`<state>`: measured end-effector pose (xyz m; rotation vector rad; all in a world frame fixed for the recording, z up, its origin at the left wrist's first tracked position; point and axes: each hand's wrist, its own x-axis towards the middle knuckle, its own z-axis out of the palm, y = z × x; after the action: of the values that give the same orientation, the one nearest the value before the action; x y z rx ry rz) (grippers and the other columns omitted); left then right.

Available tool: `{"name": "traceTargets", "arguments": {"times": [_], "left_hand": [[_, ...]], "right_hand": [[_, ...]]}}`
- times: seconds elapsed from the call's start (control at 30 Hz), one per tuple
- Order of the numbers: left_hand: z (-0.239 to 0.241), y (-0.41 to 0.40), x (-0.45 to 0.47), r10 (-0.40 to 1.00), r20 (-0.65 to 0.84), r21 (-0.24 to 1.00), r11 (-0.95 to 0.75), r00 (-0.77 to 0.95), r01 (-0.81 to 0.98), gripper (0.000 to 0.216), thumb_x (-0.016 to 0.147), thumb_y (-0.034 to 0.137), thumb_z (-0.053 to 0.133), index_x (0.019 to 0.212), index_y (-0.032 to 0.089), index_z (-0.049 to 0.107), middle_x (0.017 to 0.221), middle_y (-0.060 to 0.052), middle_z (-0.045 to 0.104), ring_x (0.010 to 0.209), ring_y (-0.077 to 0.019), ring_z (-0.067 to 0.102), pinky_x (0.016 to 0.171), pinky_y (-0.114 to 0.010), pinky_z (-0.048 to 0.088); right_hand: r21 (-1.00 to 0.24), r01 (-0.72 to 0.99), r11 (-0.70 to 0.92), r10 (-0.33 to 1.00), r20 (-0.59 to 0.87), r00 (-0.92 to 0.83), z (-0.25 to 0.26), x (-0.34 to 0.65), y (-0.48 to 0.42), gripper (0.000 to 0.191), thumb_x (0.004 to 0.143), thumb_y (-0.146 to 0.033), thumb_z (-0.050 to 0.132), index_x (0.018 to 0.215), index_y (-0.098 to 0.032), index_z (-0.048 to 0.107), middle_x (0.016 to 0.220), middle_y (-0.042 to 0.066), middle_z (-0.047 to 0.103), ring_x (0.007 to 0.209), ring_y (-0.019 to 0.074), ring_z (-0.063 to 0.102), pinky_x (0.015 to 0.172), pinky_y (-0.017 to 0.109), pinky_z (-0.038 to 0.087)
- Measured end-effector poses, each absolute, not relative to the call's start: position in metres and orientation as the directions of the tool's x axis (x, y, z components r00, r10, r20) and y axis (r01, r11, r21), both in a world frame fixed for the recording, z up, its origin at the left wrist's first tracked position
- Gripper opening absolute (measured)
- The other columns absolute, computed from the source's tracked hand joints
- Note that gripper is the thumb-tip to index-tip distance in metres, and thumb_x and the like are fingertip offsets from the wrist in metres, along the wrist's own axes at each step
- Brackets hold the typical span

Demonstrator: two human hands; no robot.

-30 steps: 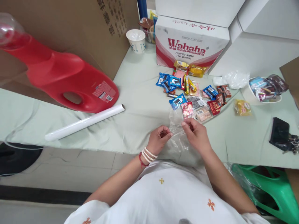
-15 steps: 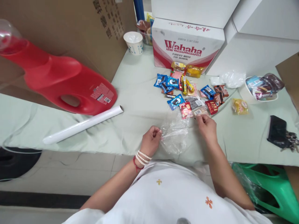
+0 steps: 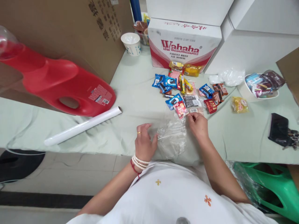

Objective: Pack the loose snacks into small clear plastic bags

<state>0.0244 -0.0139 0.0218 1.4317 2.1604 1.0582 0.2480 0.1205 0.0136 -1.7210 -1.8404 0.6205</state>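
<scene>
My left hand [image 3: 145, 142] is open beside the left edge of a clear plastic bag [image 3: 172, 136], thumb and fingers apart. The bag lies flat and crumpled on the cloth-covered table. On its far right side, my right hand [image 3: 198, 125] pinches the corner of a small red snack packet [image 3: 180, 109]. That packet lies tilted against a blue snack packet [image 3: 174, 101]. Just beyond the right fingertips are a pale clear-wrapped packet [image 3: 195, 110] and a grey-black packet [image 3: 191, 101]. A dark red packet [image 3: 211, 106] lies to their right.
Yellow-wrapped snacks [image 3: 192, 70] lie before a Wahaha carton [image 3: 184, 46]. A red jug [image 3: 77, 74] and white tube [image 3: 84, 127] are at left, a paper cup [image 3: 131, 43] behind. At right are a snack-filled white tub [image 3: 254, 93], a yellow packet [image 3: 239, 105] and a black key pouch [image 3: 278, 129].
My left hand has let go of the clear bag's edge and opened. My right hand has moved left onto the red packet's corner, and the packet has turned and shifted slightly left.
</scene>
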Motion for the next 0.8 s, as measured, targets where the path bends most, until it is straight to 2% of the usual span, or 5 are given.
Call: {"name": "traceTargets", "arguments": {"times": [0.1, 0.2, 0.43, 0.63, 0.8], "left_hand": [[0.032, -0.007, 0.030, 0.935, 0.232, 0.691, 0.034, -0.267, 0.722, 0.017, 0.090, 0.023, 0.059, 0.105, 0.021, 0.068, 0.111, -0.007, 0.065, 0.062, -0.0104, 0.053, 0.067, -0.028, 0.049], [0.033, 0.008, 0.036, 0.980, 0.178, 0.781, -0.085, -0.090, 0.618, 0.017, 0.092, 0.020, 0.056, 0.099, 0.021, 0.071, 0.099, -0.004, 0.067, 0.061, -0.0102, 0.054, 0.065, -0.026, 0.049], [0.024, 0.039, 0.053, 0.989, -0.100, 0.837, 0.026, 0.106, 0.547, 0.023, 0.085, 0.013, 0.060, 0.096, 0.020, 0.079, 0.091, -0.005, 0.070, 0.079, -0.0170, 0.063, 0.079, -0.031, 0.049], [0.044, 0.055, 0.077, 0.987, -0.145, 0.988, 0.141, 0.072, 0.054, 0.039, 0.089, 0.053, 0.067, 0.104, 0.017, 0.071, 0.092, -0.002, 0.069, 0.065, -0.0103, 0.051, 0.064, -0.026, 0.044], [0.044, 0.062, 0.090, 0.969, -0.243, 0.933, 0.245, 0.038, -0.265, 0.052, 0.071, 0.065, 0.081, 0.086, 0.016, 0.070, 0.058, 0.007, 0.047, 0.052, -0.0067, 0.036, 0.052, -0.024, 0.030]], "right_hand": [[-0.642, 0.766, 0.029, 0.999, 0.003, -0.036, 0.014, 0.244, 0.126, 0.037, 0.093, -0.044, 0.051, 0.087, -0.019, 0.077, 0.069, 0.006, 0.067, 0.067, 0.0212, 0.057, 0.067, 0.032, 0.039], [-0.706, 0.707, 0.029, 0.998, -0.022, -0.063, 0.015, 0.240, 0.130, 0.026, 0.087, -0.037, 0.057, 0.086, -0.019, 0.077, 0.066, 0.002, 0.065, 0.062, 0.0188, 0.054, 0.066, 0.031, 0.039], [-0.888, 0.430, 0.164, 0.986, 0.148, -0.070, 0.029, 0.244, 0.107, 0.022, 0.088, -0.041, 0.067, 0.088, -0.021, 0.077, 0.081, 0.001, 0.064, 0.067, 0.0149, 0.050, 0.067, 0.029, 0.042], [-0.994, 0.113, 0.005, 0.995, -0.006, -0.099, 0.037, 0.243, 0.074, 0.021, 0.086, -0.042, 0.075, 0.090, -0.022, 0.075, 0.076, -0.001, 0.063, 0.066, 0.0132, 0.048, 0.063, 0.027, 0.039], [-0.980, -0.076, -0.186, 0.981, -0.181, -0.072, 0.054, 0.237, 0.059, 0.028, 0.081, -0.047, 0.080, 0.088, -0.021, 0.071, 0.064, -0.006, 0.050, 0.051, 0.0086, 0.032, 0.048, 0.023, 0.026]]}}
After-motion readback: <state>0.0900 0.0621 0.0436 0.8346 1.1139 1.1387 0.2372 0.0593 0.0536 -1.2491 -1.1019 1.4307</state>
